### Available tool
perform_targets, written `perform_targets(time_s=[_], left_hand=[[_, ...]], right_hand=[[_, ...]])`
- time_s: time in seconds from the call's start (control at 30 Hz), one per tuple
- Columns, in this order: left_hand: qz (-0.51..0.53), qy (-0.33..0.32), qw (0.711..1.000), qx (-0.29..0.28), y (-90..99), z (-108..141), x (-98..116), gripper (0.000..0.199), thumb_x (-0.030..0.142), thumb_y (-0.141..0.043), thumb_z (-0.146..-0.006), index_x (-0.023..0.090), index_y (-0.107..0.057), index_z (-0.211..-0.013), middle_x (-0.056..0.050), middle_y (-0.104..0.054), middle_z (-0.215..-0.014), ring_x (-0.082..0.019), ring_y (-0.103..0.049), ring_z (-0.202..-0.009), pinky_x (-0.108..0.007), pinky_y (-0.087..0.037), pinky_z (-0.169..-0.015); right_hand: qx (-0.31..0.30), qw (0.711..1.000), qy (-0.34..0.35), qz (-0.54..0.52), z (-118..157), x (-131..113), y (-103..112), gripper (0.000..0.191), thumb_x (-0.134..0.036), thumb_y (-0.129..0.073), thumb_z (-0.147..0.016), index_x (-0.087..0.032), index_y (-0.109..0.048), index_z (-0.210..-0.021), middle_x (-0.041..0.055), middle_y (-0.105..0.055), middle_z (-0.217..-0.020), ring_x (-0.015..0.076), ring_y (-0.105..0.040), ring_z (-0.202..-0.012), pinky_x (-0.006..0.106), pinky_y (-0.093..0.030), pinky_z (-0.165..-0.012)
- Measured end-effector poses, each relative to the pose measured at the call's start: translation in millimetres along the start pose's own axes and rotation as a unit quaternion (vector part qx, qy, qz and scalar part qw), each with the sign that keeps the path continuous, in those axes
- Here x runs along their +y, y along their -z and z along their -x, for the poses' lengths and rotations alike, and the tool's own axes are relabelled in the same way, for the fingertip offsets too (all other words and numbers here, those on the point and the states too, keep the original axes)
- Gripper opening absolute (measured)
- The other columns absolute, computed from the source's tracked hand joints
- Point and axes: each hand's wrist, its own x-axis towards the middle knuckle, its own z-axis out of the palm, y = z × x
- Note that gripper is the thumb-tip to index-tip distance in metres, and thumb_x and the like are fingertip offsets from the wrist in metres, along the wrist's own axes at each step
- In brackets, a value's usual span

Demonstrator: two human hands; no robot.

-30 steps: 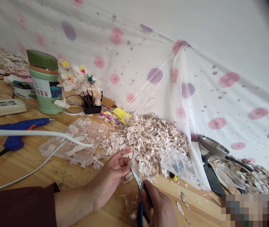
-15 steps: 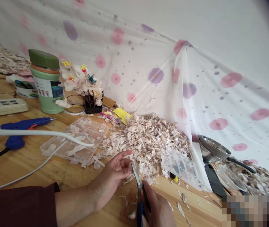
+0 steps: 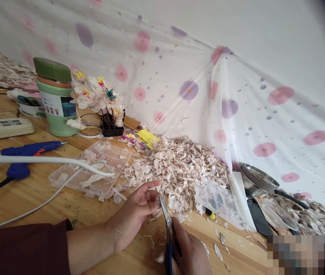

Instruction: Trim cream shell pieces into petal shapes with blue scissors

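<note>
My right hand (image 3: 189, 248) is wrapped round the dark blue handles of a pair of scissors (image 3: 166, 221) at the bottom centre. The metal blades point up and away, their tips beside the fingertips of my left hand (image 3: 138, 210). The thumb and fingers of my left hand are pinched together; a small pale piece seems to be there, but it is too small to make out against the heap. Just beyond both hands lies a large heap of pale dried flakes (image 3: 179, 164).
A clear compartment tray (image 3: 105, 152), a blue glue gun (image 3: 31, 149) and white cables lie left. Behind stand a green canister (image 3: 56, 103) and flowers in a black pot (image 3: 112, 130). Another clear tray (image 3: 219, 202) and a metal pan (image 3: 259, 179) are right.
</note>
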Motion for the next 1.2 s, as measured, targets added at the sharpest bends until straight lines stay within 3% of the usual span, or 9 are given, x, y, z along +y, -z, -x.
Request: perform_targets(time_s=[0.2,0.43,0.63,0.73,0.8,0.9,1.07,1.2], left_hand=[[-0.001,0.004,1.0,-0.004,-0.3,-1,0,0.055,0.022,-0.086,-0.065,0.022,-0.063,-0.114,0.001,-0.066,-0.079,-0.013,-0.057,-0.075,-0.027,-0.04,-0.075],[0.005,0.001,1.0,0.0,0.2,-1,0,0.054,0.019,-0.086,-0.064,0.021,-0.063,-0.113,0.002,-0.066,-0.076,-0.012,-0.057,-0.072,-0.027,-0.04,-0.073],[0.005,0.0,1.0,-0.004,0.3,-1,0,0.054,0.019,-0.085,-0.065,0.021,-0.062,-0.114,0.001,-0.068,-0.079,-0.013,-0.058,-0.075,-0.027,-0.04,-0.077],[-0.004,0.0,1.0,-0.003,0.0,-2,1,0.053,0.02,-0.085,-0.065,0.022,-0.062,-0.113,0.001,-0.067,-0.079,-0.013,-0.057,-0.075,-0.029,-0.039,-0.077],[-0.021,0.001,1.0,-0.006,0.3,-2,2,0.053,0.021,-0.084,-0.066,0.022,-0.062,-0.114,0.002,-0.065,-0.078,-0.013,-0.055,-0.074,-0.029,-0.038,-0.075],[-0.071,-0.006,0.997,-0.029,2.2,-3,3,0.052,0.023,-0.082,-0.068,0.022,-0.061,-0.116,0.003,-0.062,-0.075,-0.012,-0.052,-0.07,-0.028,-0.037,-0.071],[-0.189,0.036,0.973,-0.128,6.0,3,2,0.058,0.022,-0.081,-0.069,0.023,-0.058,-0.122,0.001,-0.063,-0.079,-0.014,-0.055,-0.071,-0.029,-0.04,-0.069],[-0.292,0.031,0.938,-0.185,6.0,8,0,0.058,0.015,-0.077,-0.068,0.024,-0.06,-0.122,0.0,-0.064,-0.078,-0.018,-0.06,-0.075,-0.033,-0.045,-0.074]], right_hand=[[-0.026,1.0,0.001,0.008,3,6,-3,0.051,-0.028,-0.053,-0.089,-0.01,-0.05,-0.137,0.0186,-0.076,-0.105,0.0334,-0.075,-0.086,0.037,-0.061,-0.071],[-0.024,1.0,-0.003,0.009,4,6,-3,0.051,-0.031,-0.05,-0.09,-0.008,-0.052,-0.136,0.0154,-0.078,-0.084,0.0286,-0.075,-0.066,0.035,-0.061,-0.066],[-0.023,0.999,-0.016,-0.03,6,5,-2,0.051,-0.031,-0.052,-0.09,-0.013,-0.051,-0.138,0.0155,-0.078,-0.095,0.0273,-0.075,-0.071,0.031,-0.059,-0.065],[-0.017,0.997,-0.039,-0.064,6,2,0,0.051,-0.038,-0.051,-0.092,-0.013,-0.054,-0.136,0.0152,-0.078,-0.094,0.0257,-0.074,-0.068,0.029,-0.057,-0.064],[-0.003,0.991,-0.079,-0.108,4,-1,2,0.053,-0.045,-0.053,-0.091,-0.013,-0.058,-0.132,0.0122,-0.077,-0.083,0.0238,-0.071,-0.062,0.027,-0.055,-0.06],[0.006,0.956,-0.155,-0.248,-2,-8,10,0.052,-0.05,-0.06,-0.086,-0.013,-0.063,-0.123,0.0049,-0.071,-0.067,0.0192,-0.065,-0.056,0.024,-0.051,-0.052],[0.059,0.821,-0.251,-0.509,-15,-24,21,0.057,-0.052,-0.083,-0.062,-0.019,-0.063,-0.105,-0.0039,-0.061,-0.061,0.0084,-0.047,-0.041,0.017,-0.04,-0.039],[0.072,0.748,-0.263,-0.605,-20,-36,22,0.057,-0.039,-0.091,-0.054,-0.02,-0.062,-0.099,-0.0027,-0.067,-0.066,0.0081,-0.053,-0.042,0.017,-0.044,-0.04]])
